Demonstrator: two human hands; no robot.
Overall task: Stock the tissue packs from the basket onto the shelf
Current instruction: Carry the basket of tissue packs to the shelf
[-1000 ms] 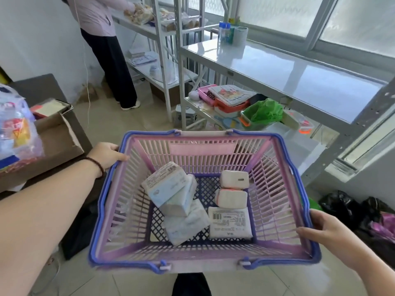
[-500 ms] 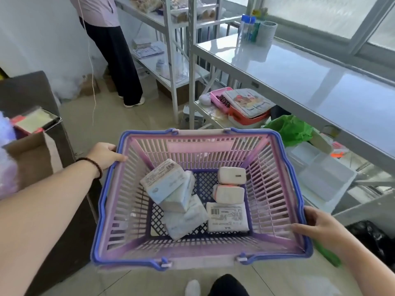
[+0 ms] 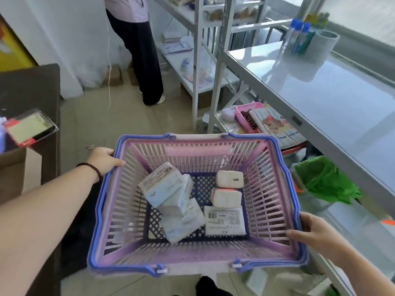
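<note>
Basket (image 3: pixel 275 201) gripped at far-left rim by left hand (image 3: pixel 102 160), fingers curled over edge, right hand (image 3: pixel 310 233) clasping near-right rim, tissue packs (image 3: pixel 171 189) on basket floor, shelf (image 3: pixel 320 92) at right.

We've got loads of open room on the shelf (image 3: pixel 333 107) top; only the bottles (image 3: pixel 299 37) and a roll (image 3: pixel 326 42) crowd its far edge. Basket (image 3: pixel 213 256) is open-topped, tissue packs (image 3: pixel 177 201) reachable straight down.
</note>
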